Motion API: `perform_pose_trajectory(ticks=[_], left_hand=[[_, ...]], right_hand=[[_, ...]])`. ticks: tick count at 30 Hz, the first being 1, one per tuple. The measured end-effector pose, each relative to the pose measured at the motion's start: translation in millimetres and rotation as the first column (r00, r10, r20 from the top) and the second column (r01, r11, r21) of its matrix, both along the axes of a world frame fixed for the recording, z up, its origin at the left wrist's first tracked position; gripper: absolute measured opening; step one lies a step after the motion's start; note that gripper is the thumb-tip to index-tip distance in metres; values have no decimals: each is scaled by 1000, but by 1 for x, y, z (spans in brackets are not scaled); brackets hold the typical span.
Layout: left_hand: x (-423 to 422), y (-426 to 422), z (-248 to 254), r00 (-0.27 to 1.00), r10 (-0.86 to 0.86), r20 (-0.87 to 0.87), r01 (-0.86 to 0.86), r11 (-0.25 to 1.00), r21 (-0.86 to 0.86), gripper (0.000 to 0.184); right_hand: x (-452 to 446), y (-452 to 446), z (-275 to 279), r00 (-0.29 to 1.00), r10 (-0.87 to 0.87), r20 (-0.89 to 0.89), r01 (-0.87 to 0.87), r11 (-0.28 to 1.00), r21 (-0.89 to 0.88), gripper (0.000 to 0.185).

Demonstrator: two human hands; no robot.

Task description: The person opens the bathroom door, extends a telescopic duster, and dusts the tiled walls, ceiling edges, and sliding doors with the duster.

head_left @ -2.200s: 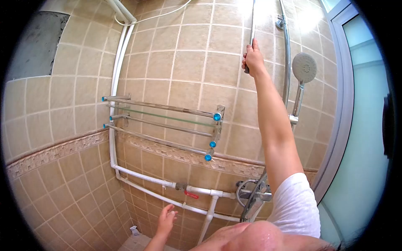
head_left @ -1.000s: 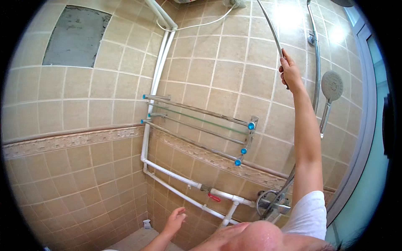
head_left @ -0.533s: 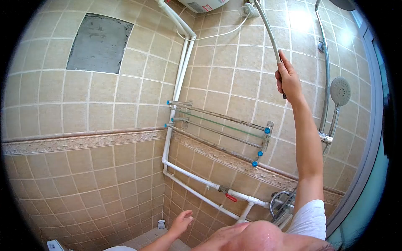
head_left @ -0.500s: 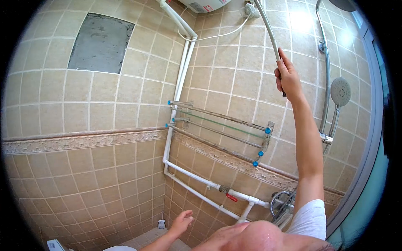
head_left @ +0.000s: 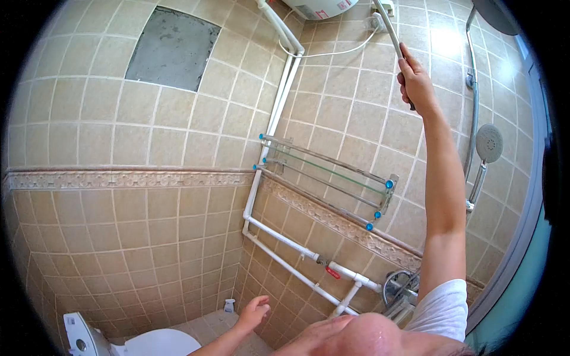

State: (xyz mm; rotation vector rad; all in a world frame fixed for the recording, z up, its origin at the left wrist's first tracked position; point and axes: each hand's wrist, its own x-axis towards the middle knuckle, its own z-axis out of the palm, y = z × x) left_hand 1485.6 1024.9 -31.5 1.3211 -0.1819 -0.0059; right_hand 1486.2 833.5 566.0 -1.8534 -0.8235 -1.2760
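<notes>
My right hand, raised high on a stretched arm, is wrapped round the lower end of a long thin grey pole. A dark tip of the pole shows below the fist, and its upper end runs out of view at the top. My left hand hangs low in front of the tiled wall, holding nothing, its fingers loosely bent and apart. Near the pole's upper part are a wall socket with a white cable and the underside of a white water heater.
A glass-and-metal shelf juts from the wall above white pipes with a red-handled valve. At right hangs a hand shower. A toilet stands at lower left. A grey patch interrupts the tiles.
The view has swung left, bringing more of the toilet into sight. My right hand has risen with the pole. My left hand remains low, its fingers still loosely bent.
</notes>
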Motion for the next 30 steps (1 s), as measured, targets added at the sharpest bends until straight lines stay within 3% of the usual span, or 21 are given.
perform_pose_trajectory(ticks=[3, 7, 17, 21, 27, 30], left_hand=[[-12, -4, -9, 999, 41, 15, -41, 999, 10, 42], [-41, -14, -11, 999, -32, -44, 32, 999, 6, 42], [-112, -26, -22, 991, -23, -131, 22, 1000, -6, 43], [-132, -17, -32, 986, -20, -166, 23, 1000, 15, 43], [-149, 12, -16, 996, 42, -82, -41, 999, 22, 42], [-156, 35, -6, 987, 2, -162, -2, 1000, 2, 41]], right_hand=[[-1, -15, -11, 997, -11, -70, 13, 1000, 27, 43], [2, -51, -36, 978, -5, -209, 26, 995, 97, 44], [-28, -89, -64, 953, -105, -284, 146, 981, 127, 44], [-48, -90, -58, 947, -150, -284, 191, 974, 124, 44], [-87, -72, -34, 942, -247, -227, 263, 964, 44, 44], [-110, -46, -32, 943, -275, -186, 285, 958, 29, 44]])
